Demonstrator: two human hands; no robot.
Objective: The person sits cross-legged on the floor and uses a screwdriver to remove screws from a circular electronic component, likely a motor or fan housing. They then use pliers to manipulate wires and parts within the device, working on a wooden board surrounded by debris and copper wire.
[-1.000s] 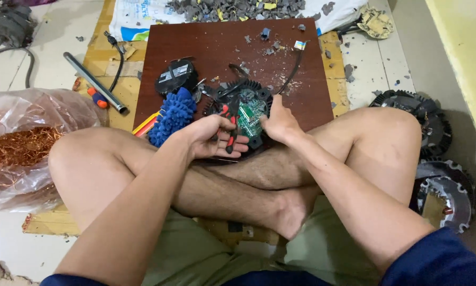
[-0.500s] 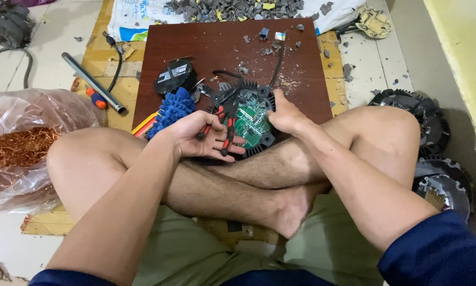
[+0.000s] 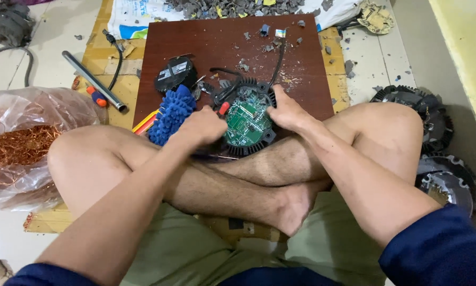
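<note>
A round black finned housing with a green circuit board inside lies on the near edge of a dark brown board, against my crossed legs. My right hand grips its right rim. My left hand is closed around a red-handled tool whose tip rests at the housing's left edge. Black cables run from the housing toward the far side of the board.
A blue shaggy mitt and a black round part lie left of the housing. A metal tube, a screwdriver and a bag of copper wire are at left. Grey rubble lies far; more black finned housings at right.
My left hand has turned over and closed on the red-handled tool, bringing it to the housing's left edge. My right hand stays on the right rim; the housing is turned slightly.
</note>
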